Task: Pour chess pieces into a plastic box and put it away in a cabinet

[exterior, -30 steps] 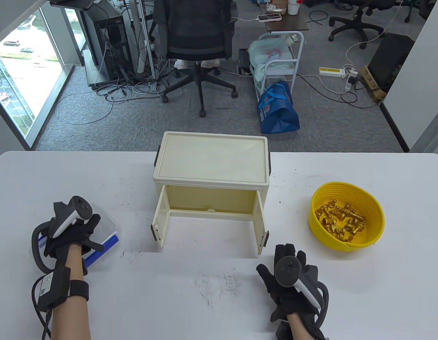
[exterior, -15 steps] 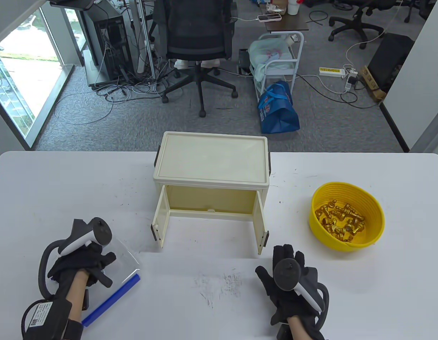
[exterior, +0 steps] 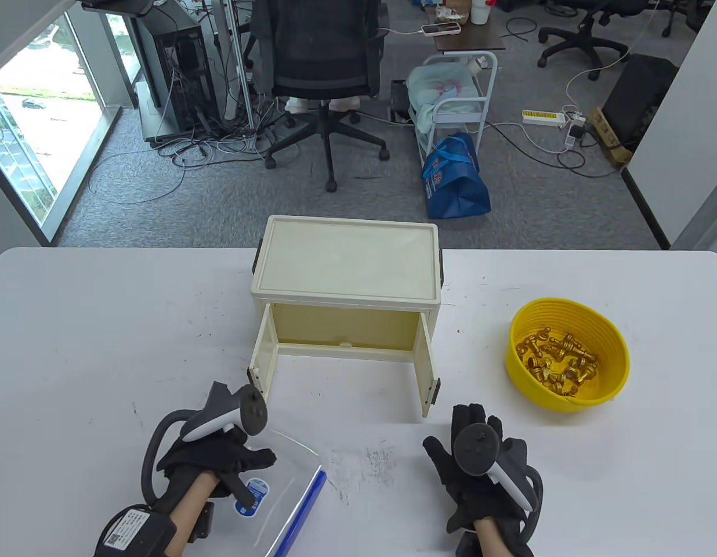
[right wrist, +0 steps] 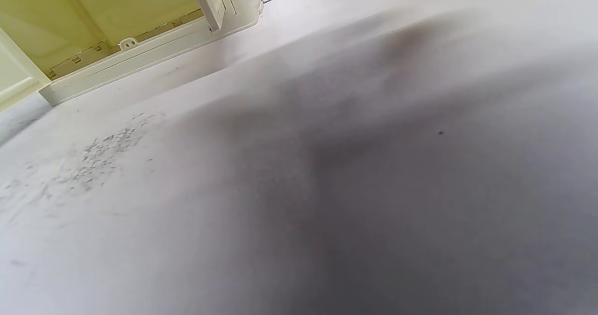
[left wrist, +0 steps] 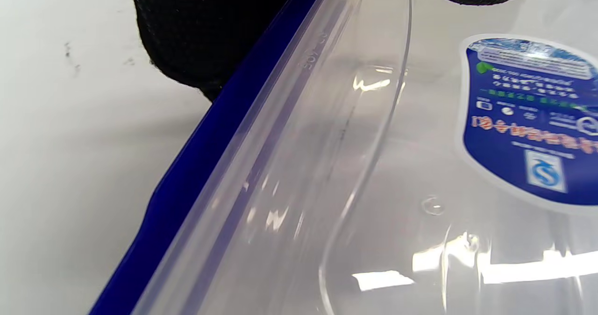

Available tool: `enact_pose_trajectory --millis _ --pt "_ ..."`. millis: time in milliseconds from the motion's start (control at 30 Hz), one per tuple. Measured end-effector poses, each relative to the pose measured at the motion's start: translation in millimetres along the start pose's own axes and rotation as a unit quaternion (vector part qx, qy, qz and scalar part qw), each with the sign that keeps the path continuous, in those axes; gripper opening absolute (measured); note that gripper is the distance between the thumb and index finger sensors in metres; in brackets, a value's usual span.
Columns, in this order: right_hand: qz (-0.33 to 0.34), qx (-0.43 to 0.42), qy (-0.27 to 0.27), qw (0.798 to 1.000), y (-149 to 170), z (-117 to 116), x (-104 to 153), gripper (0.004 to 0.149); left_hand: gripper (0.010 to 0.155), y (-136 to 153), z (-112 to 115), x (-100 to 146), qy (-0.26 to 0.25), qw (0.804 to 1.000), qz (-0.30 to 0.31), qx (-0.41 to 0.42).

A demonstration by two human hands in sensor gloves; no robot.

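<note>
My left hand grips a clear plastic box with a blue rim strip and a blue label, at the table's front left of centre. The left wrist view shows the box wall close up, with gloved fingers on its blue edge. My right hand lies flat on the table, fingers spread, holding nothing. A yellow bowl of gold chess pieces stands at the right. The cream cabinet stands at the middle with both doors open; its floor shows in the right wrist view.
The white table has scuff marks between my hands. The cabinet's open doors jut toward me on both sides. Behind the table lie an office chair, cables and a blue bag on the floor.
My left hand has carried the clear box from the table's left edge toward the right and nearer the front, to just left of centre. My right hand has barely moved.
</note>
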State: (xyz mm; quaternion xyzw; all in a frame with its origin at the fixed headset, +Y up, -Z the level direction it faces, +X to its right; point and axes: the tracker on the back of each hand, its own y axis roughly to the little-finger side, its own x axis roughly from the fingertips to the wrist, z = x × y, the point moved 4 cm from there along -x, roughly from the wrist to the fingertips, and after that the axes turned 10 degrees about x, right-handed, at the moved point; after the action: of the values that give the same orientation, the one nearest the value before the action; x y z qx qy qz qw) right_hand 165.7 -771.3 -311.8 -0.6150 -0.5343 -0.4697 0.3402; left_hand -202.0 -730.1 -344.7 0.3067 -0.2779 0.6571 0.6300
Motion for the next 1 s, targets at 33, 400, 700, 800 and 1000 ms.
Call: enact_pose_trajectory --millis 33,400,700,800,1000 --pt "-0.001 -0.001 -0.001 1.000 0.4 0.2 0.1 0.080 0.093 -9.5 -0.6 -1.6 -0.006 1.000 -0.001 0.004" --pt "-0.002 -0.010 -0.005 1.000 3.2 0.1 1.3 0.080 0.092 -53.2 -11.7 -25.1 -0.126 0.980 -0.060 0.140" --pt "-0.004 -0.018 -0.008 1.000 6.1 0.0 1.2 0.080 0.092 -62.1 -31.2 -47.5 -0.130 0.975 -0.087 0.160" --pt "-0.004 -0.018 -0.010 1.000 6.2 -0.1 1.2 0.080 0.092 -65.6 -34.7 -54.2 -0.129 0.972 -0.091 0.174" --pt "0.007 -0.021 -0.006 1.000 3.9 2.5 3.0 0.082 0.093 -69.6 -40.6 -61.8 -0.126 0.973 -0.085 0.171"
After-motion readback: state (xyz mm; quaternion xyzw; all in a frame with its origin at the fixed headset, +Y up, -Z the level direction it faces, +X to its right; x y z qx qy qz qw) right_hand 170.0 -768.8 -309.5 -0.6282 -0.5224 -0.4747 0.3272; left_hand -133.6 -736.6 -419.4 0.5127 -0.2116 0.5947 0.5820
